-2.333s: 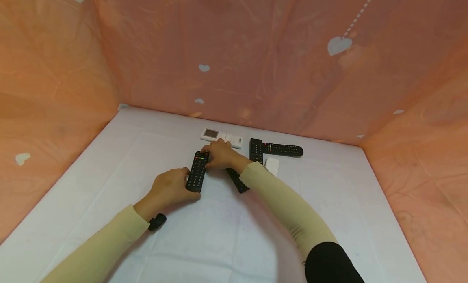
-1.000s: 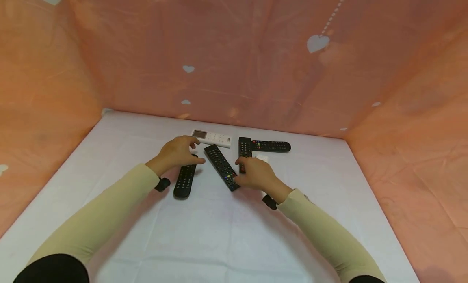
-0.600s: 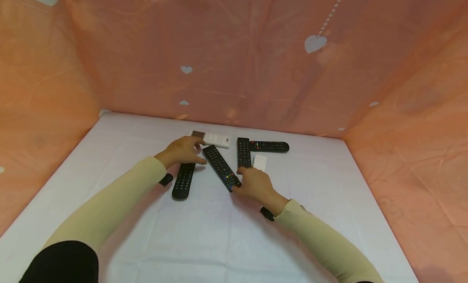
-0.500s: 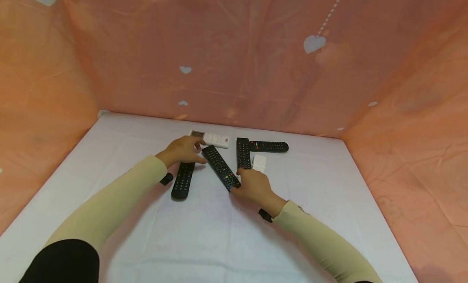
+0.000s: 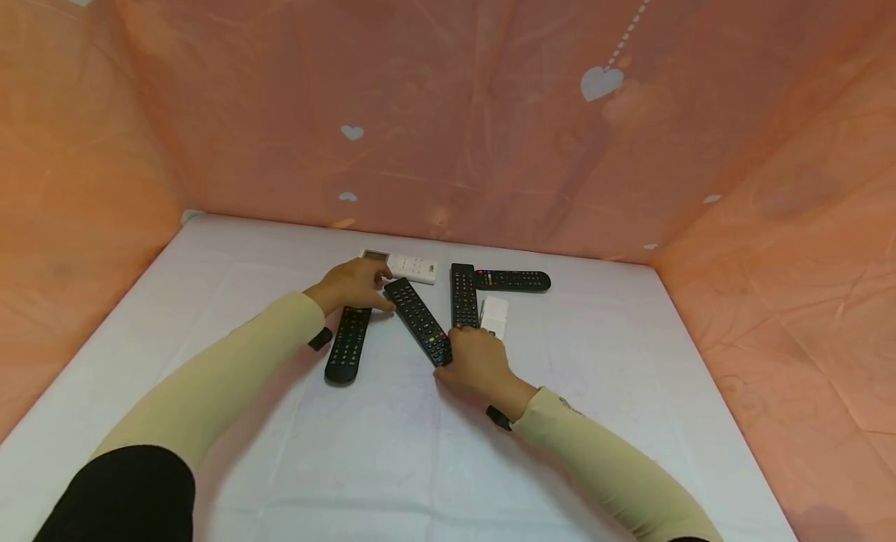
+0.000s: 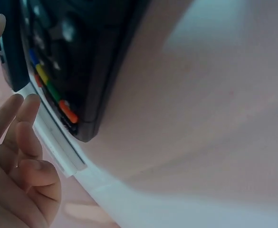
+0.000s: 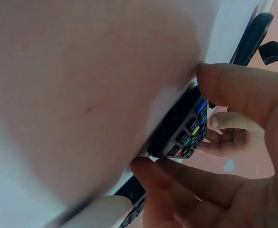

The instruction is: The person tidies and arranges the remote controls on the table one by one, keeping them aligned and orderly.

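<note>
A black remote control lies slantwise on the white cloth, between my two hands. My right hand pinches its near end, thumb on one side and fingers on the other; the right wrist view shows the grip on the remote's end. Around its far end my left hand spreads thumb and fingers, which look relaxed; contact is hard to make out. Under the left wrist lies another black remote, its top hidden by the hand. In the left wrist view this remote's coloured buttons are close.
Behind the left hand lies a white remote with a small screen. Right of the middle remote are a lengthwise black remote, a crosswise black one and a small white object. Orange sheeting walls the table.
Both hands have let go of the left black remote. The left hand moved to the middle remote's far end; the right hand moved to its near end and took hold there.
</note>
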`<action>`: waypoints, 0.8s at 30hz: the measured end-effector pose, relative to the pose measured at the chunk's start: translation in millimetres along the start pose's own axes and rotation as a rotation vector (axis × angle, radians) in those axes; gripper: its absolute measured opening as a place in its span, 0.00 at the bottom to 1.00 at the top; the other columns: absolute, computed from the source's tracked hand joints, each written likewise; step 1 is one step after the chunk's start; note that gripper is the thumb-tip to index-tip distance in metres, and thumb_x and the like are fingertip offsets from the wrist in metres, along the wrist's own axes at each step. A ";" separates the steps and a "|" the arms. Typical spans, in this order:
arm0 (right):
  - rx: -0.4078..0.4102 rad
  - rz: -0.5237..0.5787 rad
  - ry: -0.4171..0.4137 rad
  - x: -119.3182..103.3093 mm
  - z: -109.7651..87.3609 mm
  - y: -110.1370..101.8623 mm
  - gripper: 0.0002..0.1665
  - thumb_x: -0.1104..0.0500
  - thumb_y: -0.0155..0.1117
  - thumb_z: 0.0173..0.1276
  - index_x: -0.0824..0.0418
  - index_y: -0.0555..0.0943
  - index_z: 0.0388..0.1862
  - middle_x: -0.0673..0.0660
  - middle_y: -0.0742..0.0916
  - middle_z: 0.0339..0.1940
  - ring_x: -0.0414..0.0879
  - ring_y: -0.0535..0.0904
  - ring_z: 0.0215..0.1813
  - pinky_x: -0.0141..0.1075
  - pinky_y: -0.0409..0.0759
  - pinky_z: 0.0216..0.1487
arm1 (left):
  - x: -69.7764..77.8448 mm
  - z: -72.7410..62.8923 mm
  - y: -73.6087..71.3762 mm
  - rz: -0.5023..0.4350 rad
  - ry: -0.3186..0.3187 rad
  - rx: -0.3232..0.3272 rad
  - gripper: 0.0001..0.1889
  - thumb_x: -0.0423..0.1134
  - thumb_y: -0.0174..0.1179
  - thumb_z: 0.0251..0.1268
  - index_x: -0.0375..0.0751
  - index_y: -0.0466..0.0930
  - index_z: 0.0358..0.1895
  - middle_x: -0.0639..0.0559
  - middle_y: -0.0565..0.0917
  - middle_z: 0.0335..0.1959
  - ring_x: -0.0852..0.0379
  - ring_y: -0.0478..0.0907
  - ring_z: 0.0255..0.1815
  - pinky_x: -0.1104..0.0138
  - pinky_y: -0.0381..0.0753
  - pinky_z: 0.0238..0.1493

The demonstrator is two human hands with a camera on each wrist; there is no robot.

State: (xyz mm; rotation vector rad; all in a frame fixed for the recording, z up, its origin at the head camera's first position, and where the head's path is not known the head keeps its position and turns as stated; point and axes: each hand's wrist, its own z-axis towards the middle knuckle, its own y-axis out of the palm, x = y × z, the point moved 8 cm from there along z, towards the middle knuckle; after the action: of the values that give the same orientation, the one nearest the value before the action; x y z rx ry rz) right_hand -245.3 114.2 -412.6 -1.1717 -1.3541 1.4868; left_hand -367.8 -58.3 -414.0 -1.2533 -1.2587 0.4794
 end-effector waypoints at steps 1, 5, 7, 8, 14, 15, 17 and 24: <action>0.003 0.001 0.000 -0.8 -0.2 -0.4 0.25 0.42 0.74 0.46 0.60 0.81 0.33 0.52 0.83 0.28 0.46 0.77 0.29 0.41 0.76 0.24 | -0.6 0.6 0.8 0.005 -0.001 -0.004 0.36 0.55 0.71 0.46 0.42 0.75 0.60 0.46 0.82 0.49 0.50 0.78 0.48 0.55 0.77 0.50; 0.006 0.001 0.003 -2.6 -0.6 -0.7 0.24 0.43 0.74 0.47 0.60 0.80 0.33 0.52 0.83 0.28 0.47 0.78 0.29 0.41 0.75 0.24 | -1.1 3.5 3.1 0.000 0.001 -0.011 0.36 0.55 0.71 0.46 0.42 0.75 0.59 0.46 0.82 0.49 0.50 0.78 0.48 0.55 0.76 0.51; 0.005 0.004 0.005 -2.7 -0.4 -0.5 0.24 0.43 0.74 0.47 0.59 0.80 0.33 0.52 0.83 0.28 0.46 0.77 0.29 0.40 0.74 0.23 | -0.5 4.9 3.8 -0.015 0.003 -0.016 0.35 0.55 0.71 0.47 0.43 0.76 0.59 0.46 0.81 0.49 0.50 0.78 0.48 0.54 0.76 0.52; 0.004 0.007 0.005 -2.5 -0.2 -0.2 0.24 0.43 0.74 0.47 0.59 0.80 0.33 0.52 0.83 0.27 0.46 0.77 0.29 0.40 0.74 0.23 | -0.1 5.7 4.1 -0.019 0.005 -0.017 0.34 0.54 0.71 0.47 0.43 0.76 0.59 0.45 0.81 0.49 0.50 0.78 0.48 0.54 0.76 0.53; 0.007 0.034 0.008 -0.2 1.4 1.2 0.24 0.43 0.74 0.47 0.59 0.80 0.33 0.51 0.82 0.26 0.44 0.75 0.28 0.37 0.71 0.21 | 1.1 8.5 5.1 -0.043 0.007 -0.032 0.33 0.52 0.71 0.48 0.42 0.77 0.59 0.44 0.81 0.50 0.49 0.77 0.50 0.54 0.75 0.56; 0.007 0.039 0.009 0.3 1.5 1.4 0.24 0.43 0.74 0.47 0.59 0.80 0.33 0.50 0.82 0.25 0.44 0.75 0.27 0.37 0.71 0.21 | 1.2 8.4 5.3 -0.047 0.006 -0.035 0.33 0.52 0.70 0.49 0.42 0.77 0.59 0.44 0.81 0.50 0.49 0.77 0.50 0.54 0.75 0.56; 0.004 0.054 0.012 1.3 1.6 1.7 0.24 0.43 0.74 0.47 0.58 0.80 0.33 0.50 0.81 0.25 0.43 0.74 0.27 0.36 0.71 0.21 | 1.5 7.8 5.5 -0.056 0.004 -0.038 0.32 0.52 0.70 0.49 0.42 0.76 0.59 0.44 0.81 0.50 0.49 0.77 0.50 0.54 0.75 0.57; 0.000 0.086 0.016 2.6 0.4 0.6 0.23 0.43 0.73 0.46 0.58 0.78 0.31 0.50 0.81 0.26 0.43 0.74 0.26 0.35 0.70 0.22 | 0.2 7.4 8.6 -0.099 0.001 -0.037 0.30 0.49 0.70 0.52 0.39 0.77 0.58 0.43 0.81 0.48 0.49 0.76 0.50 0.54 0.75 0.57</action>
State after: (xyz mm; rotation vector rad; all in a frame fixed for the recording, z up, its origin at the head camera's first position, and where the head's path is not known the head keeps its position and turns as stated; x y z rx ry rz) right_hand -246.3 116.5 -413.5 -1.2533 -1.3069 1.5350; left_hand -371.3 -52.1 -422.8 -1.2157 -1.3276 0.3852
